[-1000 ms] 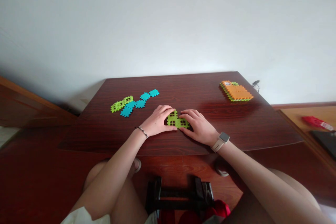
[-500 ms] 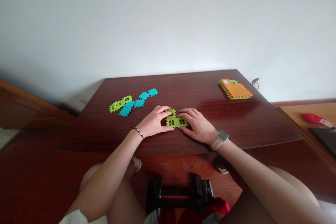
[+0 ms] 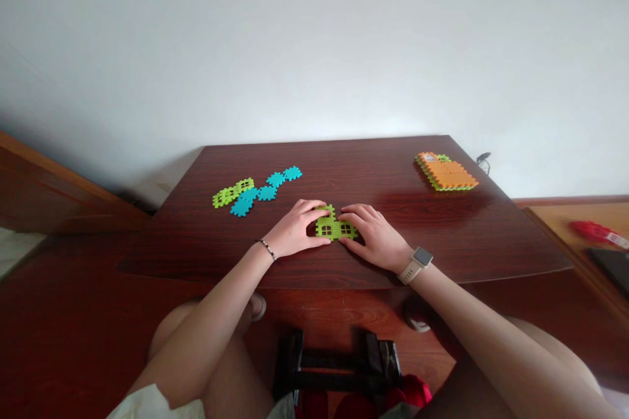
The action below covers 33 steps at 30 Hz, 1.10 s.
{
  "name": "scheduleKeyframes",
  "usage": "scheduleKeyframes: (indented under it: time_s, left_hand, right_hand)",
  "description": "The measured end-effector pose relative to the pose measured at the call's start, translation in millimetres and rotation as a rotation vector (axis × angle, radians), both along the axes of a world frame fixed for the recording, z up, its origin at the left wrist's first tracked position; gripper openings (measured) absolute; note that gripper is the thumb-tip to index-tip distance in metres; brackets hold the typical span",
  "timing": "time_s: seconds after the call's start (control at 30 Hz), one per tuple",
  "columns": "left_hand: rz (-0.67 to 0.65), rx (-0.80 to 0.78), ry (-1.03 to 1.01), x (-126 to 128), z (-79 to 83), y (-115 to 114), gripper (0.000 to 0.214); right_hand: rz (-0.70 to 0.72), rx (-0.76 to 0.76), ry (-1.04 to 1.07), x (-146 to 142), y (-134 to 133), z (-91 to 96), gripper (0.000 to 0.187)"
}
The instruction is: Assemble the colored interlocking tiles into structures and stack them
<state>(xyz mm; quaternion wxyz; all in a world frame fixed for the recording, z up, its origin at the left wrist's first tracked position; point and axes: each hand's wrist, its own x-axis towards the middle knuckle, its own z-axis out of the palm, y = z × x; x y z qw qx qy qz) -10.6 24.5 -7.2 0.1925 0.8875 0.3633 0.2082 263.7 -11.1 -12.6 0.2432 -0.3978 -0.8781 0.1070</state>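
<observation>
Dark wood table [image 3: 373,170] in front of the person. Left hand [image 3: 295,229] and right hand [image 3: 374,236] close together on it, fingertips touching both sides of green block piece [image 3: 335,227], which lies flat near the table's 6 o'clock edge; can't tell how firm the grip is. Orange stack [image 3: 446,173] at 2 o'clock from hands. Teal tiles [image 3: 260,191] at 10 o'clock, green tiles [image 3: 232,193] touching their left end.

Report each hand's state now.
Left hand: half-open, fingertips on the green blocks; grip cannot be told.
Right hand: half-open, fingertips on the green blocks; grip cannot be told.
</observation>
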Motion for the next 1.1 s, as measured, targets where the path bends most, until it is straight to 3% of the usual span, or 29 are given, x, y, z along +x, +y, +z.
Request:
scheduleKeyframes:
  time_s: [0.5,0.8,0.97,1.1]
  left_hand:
    - [-0.018,0.114,0.05,3.6,-2.3,-8.5,0.06]
    - [-0.015,-0.033,-0.09,-7.0,-3.8,0.8,0.049]
    - [0.073,-0.023,-0.163,-27.3,2.2,15.9,0.04]
    - [0.255,0.021,-0.302,-60.2,7.1,37.4,0.035]
  right_hand:
    - [0.001,0.007,0.018,-1.2,0.3,0.3,0.038]
    - [-0.006,-0.003,-0.003,-0.2,-0.7,0.1,0.039]
    - [-0.019,-0.011,-0.022,-0.5,-1.2,-0.3,0.04]
    - [-0.022,-0.013,-0.021,-0.1,-1.0,-1.1,0.04]
